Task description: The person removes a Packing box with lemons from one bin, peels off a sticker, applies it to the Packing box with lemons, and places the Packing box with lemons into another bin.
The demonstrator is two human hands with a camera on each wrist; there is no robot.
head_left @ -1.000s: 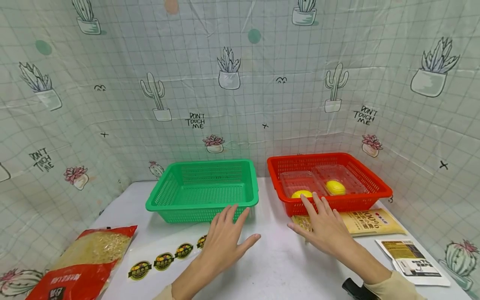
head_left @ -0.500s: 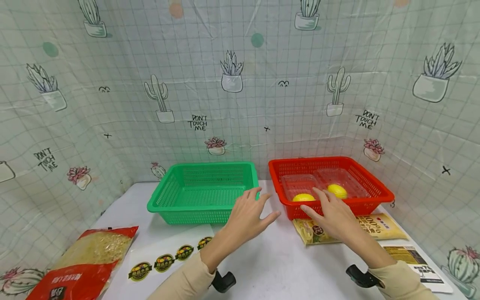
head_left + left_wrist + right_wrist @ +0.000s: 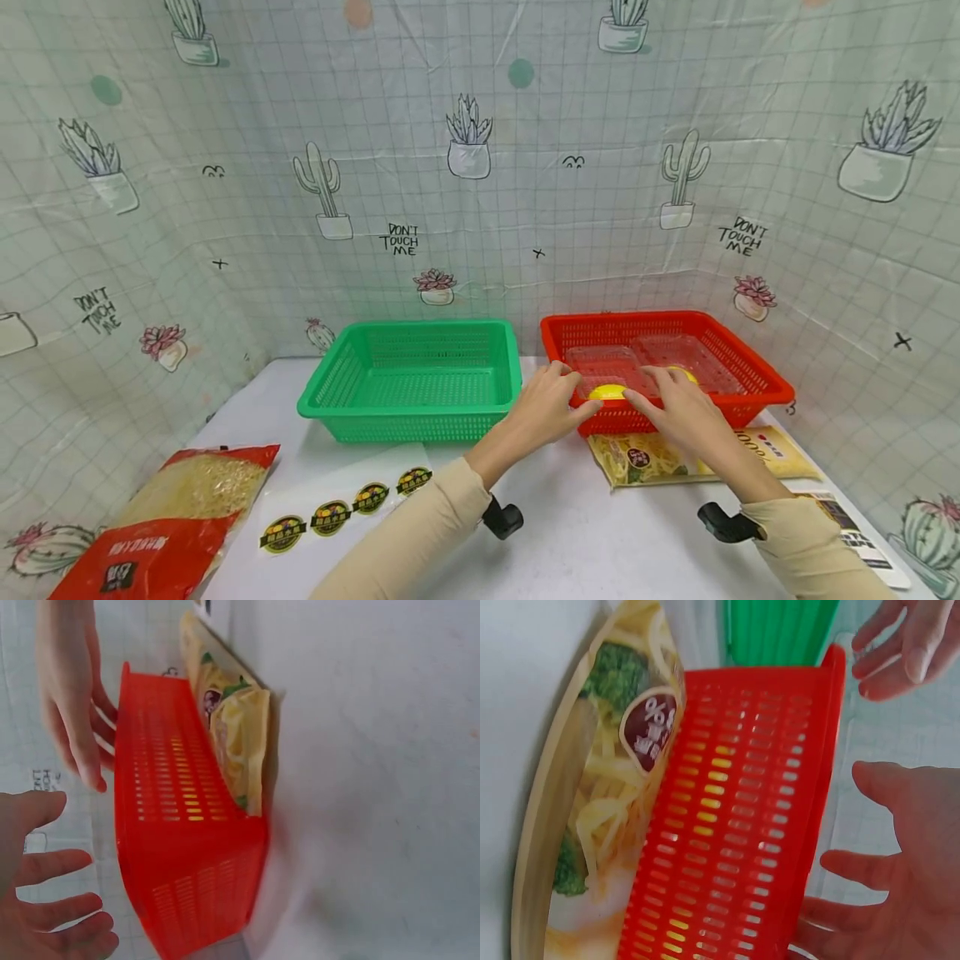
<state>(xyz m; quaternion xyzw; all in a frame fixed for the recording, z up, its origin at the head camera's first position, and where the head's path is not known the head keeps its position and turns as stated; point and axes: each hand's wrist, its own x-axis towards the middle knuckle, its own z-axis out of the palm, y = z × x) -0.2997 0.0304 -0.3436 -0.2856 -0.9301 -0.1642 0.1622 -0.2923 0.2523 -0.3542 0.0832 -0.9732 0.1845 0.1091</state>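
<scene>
My left hand (image 3: 543,407) is at the front left corner of the red basket (image 3: 757,392), fingers spread and holding nothing. Over the basket's front rim hovers my right hand (image 3: 690,417), its fingers loosely bent; it holds nothing either. Inside the basket lie two clear plastic boxes (image 3: 600,360). A yellow lemon (image 3: 606,392) shows between my hands at the front of the left box; a second lemon (image 3: 684,374) is partly covered by my right hand. In the left wrist view, both hands are above the basket's rim, facing each other.
A green basket (image 3: 420,425) stands to the left. A yellow noodle bag (image 3: 641,461) lies before the red basket, with a white pouch (image 3: 873,550) nearer on the right. At left are a red bag (image 3: 168,521) and a sheet of round labels (image 3: 330,517).
My left hand has moved right, from before the green basket to the red basket's left corner. My right hand has moved forward and slightly right over the red basket's rim.
</scene>
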